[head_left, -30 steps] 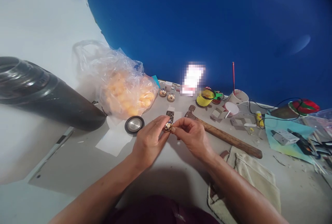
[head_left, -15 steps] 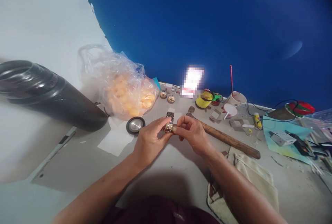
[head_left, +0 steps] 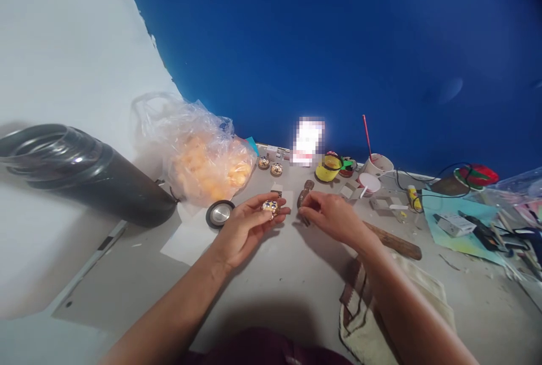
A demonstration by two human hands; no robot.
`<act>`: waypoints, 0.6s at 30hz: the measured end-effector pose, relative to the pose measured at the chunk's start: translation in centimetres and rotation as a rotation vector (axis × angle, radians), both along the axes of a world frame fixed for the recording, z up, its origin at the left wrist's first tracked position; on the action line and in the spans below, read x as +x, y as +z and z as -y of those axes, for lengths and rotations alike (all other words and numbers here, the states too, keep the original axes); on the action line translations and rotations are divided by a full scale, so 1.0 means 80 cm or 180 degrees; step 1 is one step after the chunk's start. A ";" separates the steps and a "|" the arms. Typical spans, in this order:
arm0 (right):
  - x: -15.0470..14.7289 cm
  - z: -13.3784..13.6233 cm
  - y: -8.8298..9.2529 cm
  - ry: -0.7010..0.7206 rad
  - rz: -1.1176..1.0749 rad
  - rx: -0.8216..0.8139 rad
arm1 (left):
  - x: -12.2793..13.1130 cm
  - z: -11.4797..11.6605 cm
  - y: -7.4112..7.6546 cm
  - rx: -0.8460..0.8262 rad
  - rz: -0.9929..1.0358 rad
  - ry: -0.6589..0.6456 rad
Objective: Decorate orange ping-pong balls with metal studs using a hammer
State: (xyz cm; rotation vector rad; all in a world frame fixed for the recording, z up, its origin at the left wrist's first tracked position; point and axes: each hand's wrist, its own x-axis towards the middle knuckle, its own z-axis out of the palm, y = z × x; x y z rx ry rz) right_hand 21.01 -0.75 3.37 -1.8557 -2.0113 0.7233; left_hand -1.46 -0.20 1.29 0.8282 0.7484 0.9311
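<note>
My left hand holds a small round gold ornament, studded with shiny dark and pale pieces, between thumb and fingers. Over the hammer, my right hand has its fingers bent together near the hammer head; whatever they pinch is too small to make out. That hand hides the middle of the wooden handle. Just behind the left fingertips lies a small dark patterned piece, partly covered. Two similar studded ornaments, a left one and a right one, sit farther back.
A dark bottle stands at left, beside a plastic bag of orange-yellow contents. A round black lid lies on white paper. Behind are a lit phone, yellow pot and paper cup. Beige cloth lies at right.
My right hand has come away from the ornament and moved right to the hammer head. My left hand keeps the ornament, its fingers now more extended. The view has shifted slightly.
</note>
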 end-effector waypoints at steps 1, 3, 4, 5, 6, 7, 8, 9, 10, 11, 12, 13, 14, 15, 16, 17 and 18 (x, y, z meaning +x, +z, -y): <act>0.005 -0.002 -0.001 -0.0145 0.0661 0.0098 | -0.001 -0.001 -0.002 -0.0068 0.0072 -0.0030; 0.013 -0.005 -0.008 -0.0330 0.1561 0.0141 | -0.002 -0.002 -0.005 -0.0154 0.0154 -0.0053; 0.016 -0.006 -0.014 -0.0317 0.1765 0.0090 | -0.002 -0.002 -0.006 -0.0178 0.0166 -0.0058; 0.019 -0.008 -0.019 -0.0266 0.1855 0.0031 | -0.002 -0.002 -0.007 -0.0192 0.0160 -0.0052; 0.021 -0.009 -0.025 -0.0210 0.1880 -0.0023 | -0.002 -0.002 -0.007 -0.0196 0.0136 -0.0031; 0.022 -0.011 -0.030 -0.0187 0.1876 -0.0057 | -0.002 -0.002 -0.007 -0.0190 0.0100 0.0001; 0.023 -0.012 -0.035 -0.0185 0.1864 -0.0069 | -0.001 -0.002 -0.007 -0.0172 0.0059 0.0044; 0.024 -0.013 -0.038 -0.0191 0.1851 -0.0066 | -0.001 -0.002 -0.006 -0.0147 0.0018 0.0089; 0.024 -0.015 -0.041 -0.0191 0.1840 -0.0056 | 0.000 -0.002 -0.005 -0.0126 -0.0017 0.0110; 0.025 -0.016 -0.043 -0.0178 0.1832 -0.0042 | 0.000 -0.002 -0.004 -0.0115 -0.0045 0.0099; 0.025 -0.016 -0.043 -0.0164 0.1830 -0.0030 | 0.001 -0.002 -0.004 -0.0111 -0.0069 0.0063; 0.026 -0.017 -0.042 -0.0155 0.1828 -0.0027 | 0.002 -0.002 -0.004 -0.0114 -0.0097 0.0020; 0.027 -0.016 -0.040 -0.0154 0.1818 -0.0037 | 0.002 -0.002 -0.005 -0.0110 -0.0146 -0.0008; 0.028 -0.016 -0.037 -0.0160 0.1781 -0.0057 | 0.003 -0.002 -0.006 -0.0082 -0.0226 -0.0014; 0.029 -0.014 -0.032 -0.0172 0.1701 -0.0077 | 0.004 -0.001 -0.008 -0.0029 -0.0344 0.0021; 0.029 -0.011 -0.025 -0.0200 0.1566 -0.0083 | 0.005 -0.001 -0.010 0.0050 -0.0501 0.0077; 0.028 -0.008 -0.018 -0.0256 0.1394 -0.0058 | 0.006 -0.001 -0.012 0.0152 -0.0694 0.0138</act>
